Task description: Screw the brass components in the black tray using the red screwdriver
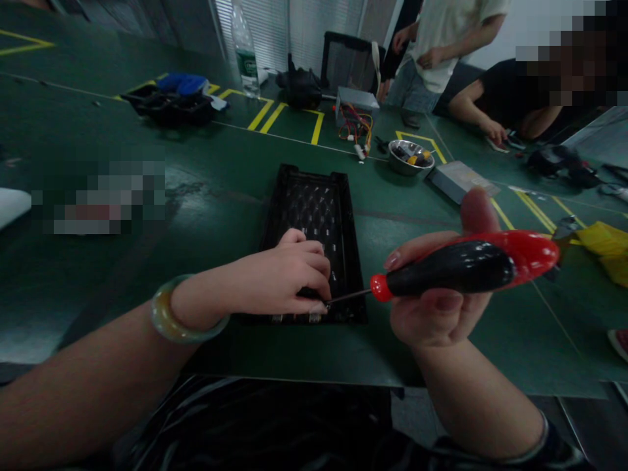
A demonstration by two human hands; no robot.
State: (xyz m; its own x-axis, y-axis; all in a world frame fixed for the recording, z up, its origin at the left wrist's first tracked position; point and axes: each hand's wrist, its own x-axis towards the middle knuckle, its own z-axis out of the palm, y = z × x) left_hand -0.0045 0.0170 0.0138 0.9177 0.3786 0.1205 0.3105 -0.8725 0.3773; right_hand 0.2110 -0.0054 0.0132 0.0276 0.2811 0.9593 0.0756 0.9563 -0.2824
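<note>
My right hand [436, 307] is closed round a screwdriver [456, 265] with a fat red and black handle. Its thin shaft points left, and the tip meets the fingertips of my left hand [299, 275]. Those fingers are curled together at the tip; whatever they pinch is too small or hidden to name. Under the left hand lies a black rectangular plastic panel [353, 261] with raised edges and a patterned inner face, flat on the green table [196, 196]. Part of the panel's near end is covered by my hand.
Beyond the panel stand a metal bowl [411, 163] of small parts, a power supply [357, 104] with coloured cables and a grey metal box [461, 182]. A black tray [171, 108] and a plastic bottle [245, 59] are farther back. Other people are across the table.
</note>
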